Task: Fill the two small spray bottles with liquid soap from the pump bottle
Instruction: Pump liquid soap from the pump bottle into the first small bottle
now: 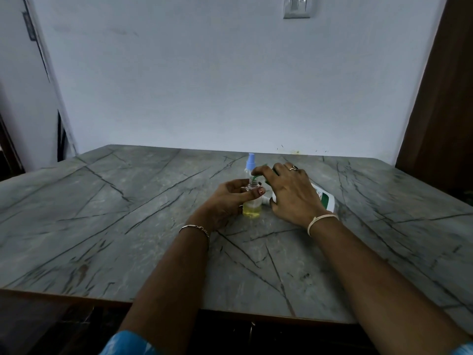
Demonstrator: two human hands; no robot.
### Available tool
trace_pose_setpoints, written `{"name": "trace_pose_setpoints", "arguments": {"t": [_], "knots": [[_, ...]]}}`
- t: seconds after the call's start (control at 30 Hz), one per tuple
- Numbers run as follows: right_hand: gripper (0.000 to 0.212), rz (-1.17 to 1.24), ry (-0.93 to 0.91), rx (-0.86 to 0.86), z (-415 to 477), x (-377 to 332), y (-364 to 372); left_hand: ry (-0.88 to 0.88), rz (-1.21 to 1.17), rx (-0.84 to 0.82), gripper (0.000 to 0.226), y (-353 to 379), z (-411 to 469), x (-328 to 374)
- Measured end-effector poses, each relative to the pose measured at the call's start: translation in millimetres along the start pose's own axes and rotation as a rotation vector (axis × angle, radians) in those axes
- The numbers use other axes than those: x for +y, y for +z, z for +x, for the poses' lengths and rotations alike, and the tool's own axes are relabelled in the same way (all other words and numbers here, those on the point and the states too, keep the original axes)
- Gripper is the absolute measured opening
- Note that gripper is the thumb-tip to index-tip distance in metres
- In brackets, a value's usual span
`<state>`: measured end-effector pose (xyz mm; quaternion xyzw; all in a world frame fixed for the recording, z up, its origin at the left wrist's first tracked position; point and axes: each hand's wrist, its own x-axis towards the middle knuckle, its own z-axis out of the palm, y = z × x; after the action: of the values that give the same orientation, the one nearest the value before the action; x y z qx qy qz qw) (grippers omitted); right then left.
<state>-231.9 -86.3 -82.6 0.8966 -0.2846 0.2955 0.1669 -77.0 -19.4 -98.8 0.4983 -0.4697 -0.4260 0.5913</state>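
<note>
Left hand (230,199): grips spray bottle (252,210).
Right hand (290,194): pinches pump nozzle (255,178).
Room: table (102,226) open leftward; blue-capped bottle (250,162) close behind.

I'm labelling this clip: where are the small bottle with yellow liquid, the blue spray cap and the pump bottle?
Small bottle (252,210): head view, its yellow-filled lower part.
Blue spray cap (250,162): head view, its middle.
Pump bottle (327,200): head view, its white-green body.
</note>
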Motion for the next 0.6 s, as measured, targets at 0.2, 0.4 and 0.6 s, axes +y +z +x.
{"name": "trace_pose_setpoints", "arguments": {"t": [0.2,0.4,0.6], "knots": [[0.075,-0.05,-0.023,-0.025,-7.1,3.5,-5.5,0.049,0.111,0.039,0.047,-1.3,1.9,-3.8],[0.078,-0.041,-0.004,-0.049,-6.7,2.5,-6.1,0.223,0.556,0.081,0.069,-2.5,4.0,-7.7],[0.071,-0.027,0.013,-0.02,-2.5,-1.9,-2.0,0.23,0.584,0.065,0.067,-4.0,3.8,-8.1]]}}
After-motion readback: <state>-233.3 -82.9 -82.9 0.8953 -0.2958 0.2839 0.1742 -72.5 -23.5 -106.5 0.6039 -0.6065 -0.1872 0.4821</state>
